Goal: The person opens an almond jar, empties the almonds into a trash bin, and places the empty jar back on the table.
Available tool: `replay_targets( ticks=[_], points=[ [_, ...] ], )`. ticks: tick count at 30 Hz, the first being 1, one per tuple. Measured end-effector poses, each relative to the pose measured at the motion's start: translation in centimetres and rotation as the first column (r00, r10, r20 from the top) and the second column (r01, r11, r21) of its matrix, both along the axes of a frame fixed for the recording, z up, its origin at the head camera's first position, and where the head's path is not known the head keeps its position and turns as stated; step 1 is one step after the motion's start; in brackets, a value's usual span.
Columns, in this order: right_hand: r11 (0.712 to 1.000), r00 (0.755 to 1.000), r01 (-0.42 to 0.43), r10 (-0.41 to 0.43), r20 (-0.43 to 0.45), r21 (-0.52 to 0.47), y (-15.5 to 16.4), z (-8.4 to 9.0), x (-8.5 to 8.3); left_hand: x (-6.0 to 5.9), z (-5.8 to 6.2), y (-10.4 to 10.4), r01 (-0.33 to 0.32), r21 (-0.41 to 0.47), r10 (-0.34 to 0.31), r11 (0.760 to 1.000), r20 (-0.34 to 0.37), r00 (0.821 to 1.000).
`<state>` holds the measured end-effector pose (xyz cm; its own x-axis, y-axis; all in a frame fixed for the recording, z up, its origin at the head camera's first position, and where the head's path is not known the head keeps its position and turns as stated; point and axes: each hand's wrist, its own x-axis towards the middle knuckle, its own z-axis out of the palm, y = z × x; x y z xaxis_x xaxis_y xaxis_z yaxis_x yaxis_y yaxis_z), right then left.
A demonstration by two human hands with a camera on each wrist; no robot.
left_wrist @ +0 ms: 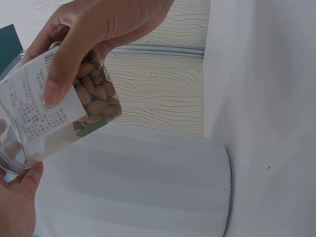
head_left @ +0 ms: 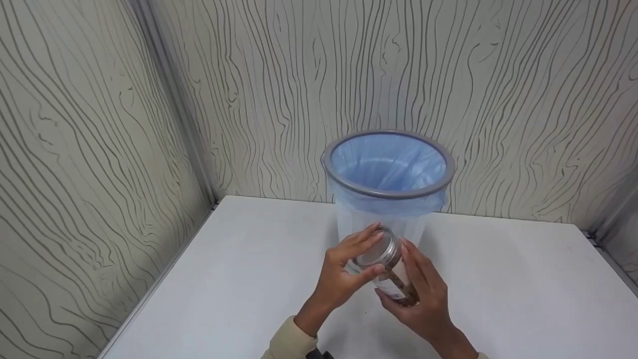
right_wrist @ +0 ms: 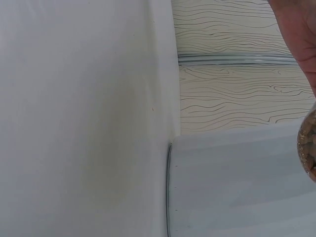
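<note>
A clear jar of almonds [head_left: 398, 281] is held tilted in front of the bin, its clear round lid [head_left: 377, 251] facing up and to the left. My left hand [head_left: 336, 276] grips the lid end, thumb on the near side and fingers across the far side. Around the jar's body my right hand [head_left: 426, 299] is wrapped, near its base. In the left wrist view a white printed label [left_wrist: 37, 106] covers part of the jar, and almonds [left_wrist: 96, 96] fill the base end. Only the jar's base [right_wrist: 308, 145] shows in the right wrist view.
Behind the hands a white bin with a grey rim [head_left: 389, 194] and a blue liner [head_left: 389, 162] stands on the white table [head_left: 239, 279]. Wood-patterned panels [head_left: 279, 89] enclose the table at the back and sides.
</note>
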<state>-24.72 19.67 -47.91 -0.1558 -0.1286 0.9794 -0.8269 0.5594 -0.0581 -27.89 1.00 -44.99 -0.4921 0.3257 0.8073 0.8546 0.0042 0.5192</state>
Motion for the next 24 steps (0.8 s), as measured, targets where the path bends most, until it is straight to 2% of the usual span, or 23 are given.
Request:
replay_targets(
  ticks=[3,10,15,24],
  points=[
    [1.0,1.0,-0.005,0.005,-0.004,0.001,-0.07,0.13,0.1,0.01,-0.04,0.11,0.001,0.015,-0.001,1.0,0.005,1.0],
    [1.0,1.0,-0.011,0.011,-0.023,-0.002,-0.34,0.42,0.32,0.22,0.12,0.43,0.062,0.113,-0.067,0.992,0.037,0.997],
    [1.0,1.0,0.006,-0.006,-0.022,0.004,-0.35,0.21,0.29,0.28,0.0,0.55,0.029,0.109,-0.032,0.994,0.025,0.999],
    [0.999,0.999,0.033,-0.033,-0.009,0.004,-0.28,-0.43,0.14,0.64,0.02,0.82,0.023,0.133,-0.034,0.991,0.083,0.996]
  ],
)
